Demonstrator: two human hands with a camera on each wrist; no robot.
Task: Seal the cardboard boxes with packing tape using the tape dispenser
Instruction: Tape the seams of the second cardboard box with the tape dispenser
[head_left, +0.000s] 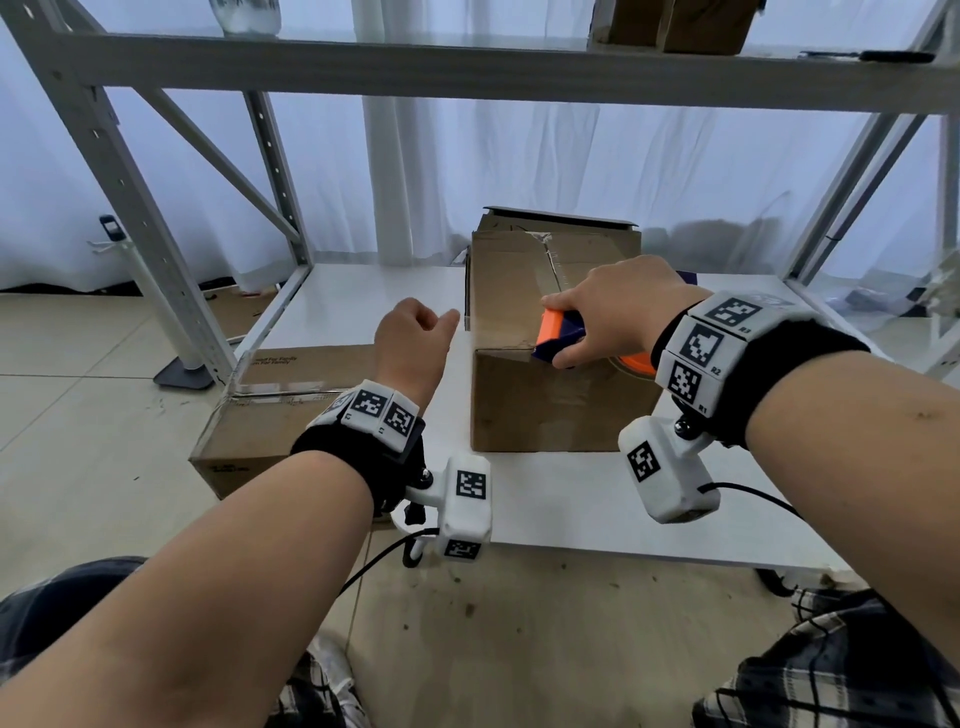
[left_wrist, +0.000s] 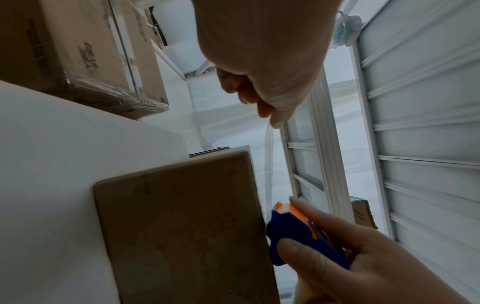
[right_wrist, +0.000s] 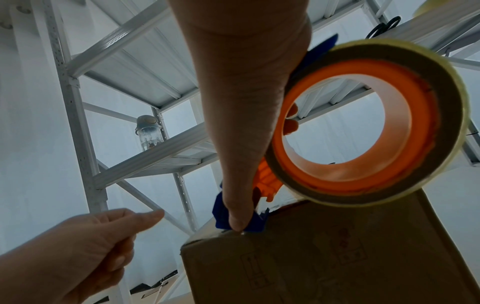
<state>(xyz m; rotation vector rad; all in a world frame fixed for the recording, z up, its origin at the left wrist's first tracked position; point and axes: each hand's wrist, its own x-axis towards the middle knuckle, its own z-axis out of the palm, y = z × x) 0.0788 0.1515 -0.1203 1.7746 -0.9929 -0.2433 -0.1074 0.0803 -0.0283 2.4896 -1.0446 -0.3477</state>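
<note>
An open-seamed cardboard box stands on the white shelf board. My right hand grips the blue and orange tape dispenser and holds its nose on the box's near top edge. In the right wrist view the thumb presses the blue nose onto that edge, with the tape roll behind it. My left hand hovers by the box's left side, fingers curled. In the left wrist view a clear tape strip runs from the left hand down to the dispenser.
A second box, taped along its seam, sits lower at the left beside the shelf post. A flat piece of cardboard lies behind the main box. The upper shelf holds a bottle, another box and scissors.
</note>
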